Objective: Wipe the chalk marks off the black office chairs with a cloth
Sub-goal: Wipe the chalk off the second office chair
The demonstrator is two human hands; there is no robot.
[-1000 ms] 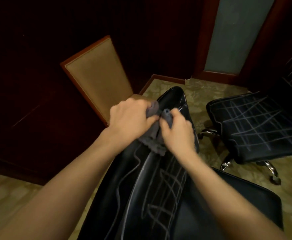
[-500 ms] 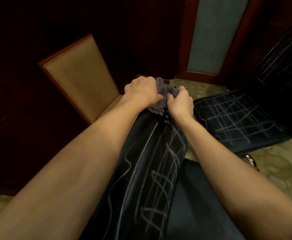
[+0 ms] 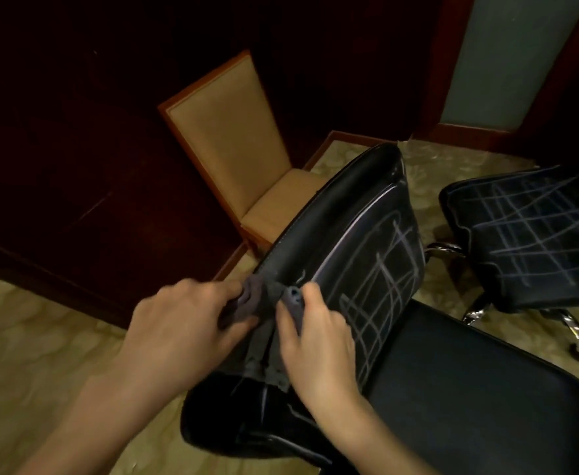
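A dark wood wall [image 3: 75,132] and a patterned beige floor [image 3: 34,337] frame the scene, with a frosted glass panel [image 3: 507,56] at upper right. In the centre stands a black office chair [image 3: 470,389], its tall backrest [image 3: 356,228] crossed with pale chalk marks [image 3: 377,293] in a rough grid, while its seat looks plain black. A second black chair [image 3: 528,234], to the right and apart from the first, carries a denser lattice of chalk lines across its seat above chrome legs [image 3: 569,323]. Behind the first chair, against the wall, sits a tan padded chair [image 3: 233,142] with an orange wood frame. Both of the person's hands meet at the lower left edge of the marked backrest, where a grey cloth [image 3: 264,323] is bunched against the black surface (part of it hangs down between the hands). The left hand [image 3: 181,323] has its grip closed around the cloth's left fold, fingers curled; the right hand [image 3: 315,334] pinches the cloth's right fold between thumb and fingers.
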